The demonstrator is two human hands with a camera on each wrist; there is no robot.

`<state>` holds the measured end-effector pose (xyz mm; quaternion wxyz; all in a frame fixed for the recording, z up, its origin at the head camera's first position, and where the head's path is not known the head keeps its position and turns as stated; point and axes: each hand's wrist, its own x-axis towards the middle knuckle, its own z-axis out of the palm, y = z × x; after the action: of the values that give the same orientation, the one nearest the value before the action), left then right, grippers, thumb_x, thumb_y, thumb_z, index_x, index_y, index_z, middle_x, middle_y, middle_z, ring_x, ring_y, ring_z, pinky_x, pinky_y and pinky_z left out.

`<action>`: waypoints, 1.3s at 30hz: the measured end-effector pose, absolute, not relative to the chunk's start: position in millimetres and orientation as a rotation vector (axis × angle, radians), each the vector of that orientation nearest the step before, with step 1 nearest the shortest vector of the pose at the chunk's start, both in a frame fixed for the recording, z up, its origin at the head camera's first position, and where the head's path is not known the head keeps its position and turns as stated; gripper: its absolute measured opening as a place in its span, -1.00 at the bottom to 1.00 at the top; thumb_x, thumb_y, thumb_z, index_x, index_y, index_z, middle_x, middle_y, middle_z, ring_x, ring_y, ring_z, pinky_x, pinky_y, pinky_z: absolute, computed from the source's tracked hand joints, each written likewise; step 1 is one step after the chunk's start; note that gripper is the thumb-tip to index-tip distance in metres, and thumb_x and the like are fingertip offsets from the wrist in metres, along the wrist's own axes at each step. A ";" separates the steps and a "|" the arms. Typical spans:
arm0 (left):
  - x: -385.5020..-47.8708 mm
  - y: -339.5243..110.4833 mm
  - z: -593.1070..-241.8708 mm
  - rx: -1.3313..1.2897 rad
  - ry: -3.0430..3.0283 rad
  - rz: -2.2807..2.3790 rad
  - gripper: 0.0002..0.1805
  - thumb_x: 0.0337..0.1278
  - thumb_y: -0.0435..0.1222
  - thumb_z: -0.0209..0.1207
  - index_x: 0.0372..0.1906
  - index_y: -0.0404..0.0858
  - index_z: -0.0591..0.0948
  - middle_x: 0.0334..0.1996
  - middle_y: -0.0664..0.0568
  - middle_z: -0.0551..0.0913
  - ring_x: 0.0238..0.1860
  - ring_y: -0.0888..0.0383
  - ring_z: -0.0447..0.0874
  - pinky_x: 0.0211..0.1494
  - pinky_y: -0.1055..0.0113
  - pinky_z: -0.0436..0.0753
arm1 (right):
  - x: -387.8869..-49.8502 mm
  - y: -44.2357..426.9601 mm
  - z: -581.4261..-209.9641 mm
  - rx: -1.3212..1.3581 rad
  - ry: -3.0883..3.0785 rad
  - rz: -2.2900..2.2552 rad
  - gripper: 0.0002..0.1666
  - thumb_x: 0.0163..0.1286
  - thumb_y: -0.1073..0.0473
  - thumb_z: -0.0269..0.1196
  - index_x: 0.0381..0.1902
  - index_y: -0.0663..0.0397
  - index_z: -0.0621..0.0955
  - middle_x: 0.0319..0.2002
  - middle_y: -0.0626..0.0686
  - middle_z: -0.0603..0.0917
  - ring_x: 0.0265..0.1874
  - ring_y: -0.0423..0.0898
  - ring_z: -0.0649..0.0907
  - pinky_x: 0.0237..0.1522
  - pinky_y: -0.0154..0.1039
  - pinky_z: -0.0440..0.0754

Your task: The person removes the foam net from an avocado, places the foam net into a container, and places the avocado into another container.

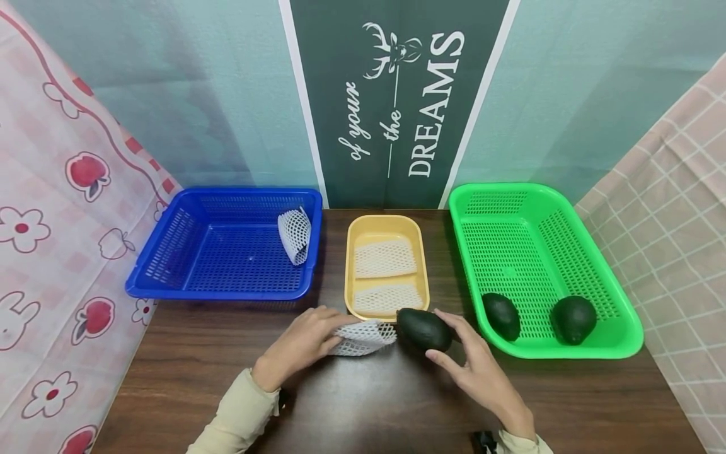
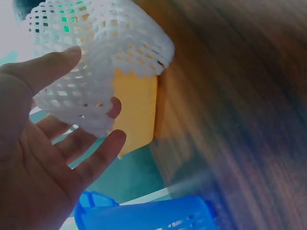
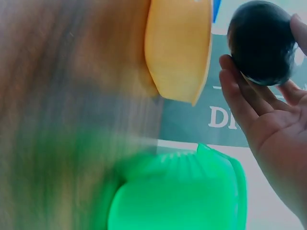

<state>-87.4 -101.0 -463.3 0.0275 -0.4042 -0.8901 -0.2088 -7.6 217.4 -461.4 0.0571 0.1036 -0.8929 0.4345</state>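
A white foam net sleeve (image 1: 365,338) is pinched between the thumb and fingers of my left hand (image 1: 303,343), just in front of the yellow tray. In the left wrist view the mesh sleeve (image 2: 96,52) spreads partly open past the thumb. My right hand (image 1: 476,366) grips a dark green avocado (image 1: 424,329), its narrow end pointing left at the net's mouth. Seen from the right wrist, the avocado (image 3: 261,43) sits between thumb and fingers, above the table. Whether the fruit's tip touches the net cannot be made out.
Flat foam nets (image 1: 386,258) lie in the yellow tray (image 1: 425,277). At left, a blue basket (image 1: 227,294) holds a netted item (image 1: 295,236). At right, a green basket (image 1: 567,351) contains two avocados (image 1: 573,320). A printed cloth (image 1: 238,101) hangs behind the wooden table (image 1: 351,410).
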 end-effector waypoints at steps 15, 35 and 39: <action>-92.8 -103.1 -445.8 -1.229 -2.600 -0.738 -0.60 -0.04 -0.42 0.36 -0.01 -0.10 0.70 -0.09 0.10 0.70 -0.06 0.15 0.65 0.03 0.23 0.63 | -11.4 260.6 -441.5 0.007 -2.463 1.222 -0.19 0.18 0.46 0.35 0.39 0.25 0.35 0.21 0.07 0.49 -0.10 -0.56 0.48 -0.11 -0.66 0.39; -103.4 -101.0 -444.4 -1.041 -2.414 -0.830 -0.54 -0.07 -0.46 0.34 0.05 -0.19 0.65 -0.12 0.07 0.72 -0.11 0.15 0.64 -0.05 0.23 0.63 | -21.7 327.1 -453.6 -0.500 -2.582 0.925 -0.15 0.45 0.07 0.20 0.51 0.30 0.11 0.36 0.50 0.23 0.27 0.50 0.28 0.19 0.39 0.22; -104.9 -99.7 -444.1 -1.026 -2.418 -0.838 -0.52 -0.06 -0.46 0.34 0.08 -0.21 0.64 -0.10 0.04 0.73 -0.09 0.12 0.65 -0.03 0.21 0.65 | -26.6 332.9 -453.0 -0.538 -2.647 0.865 -0.15 0.45 0.09 0.19 0.49 0.39 0.11 0.33 0.57 0.25 0.28 0.55 0.23 0.23 0.40 0.16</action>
<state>-104.9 -99.7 -444.1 0.1909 -0.3653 -0.8608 -0.2984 -26.6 332.9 -453.0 0.1522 -0.1876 -0.9224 0.3014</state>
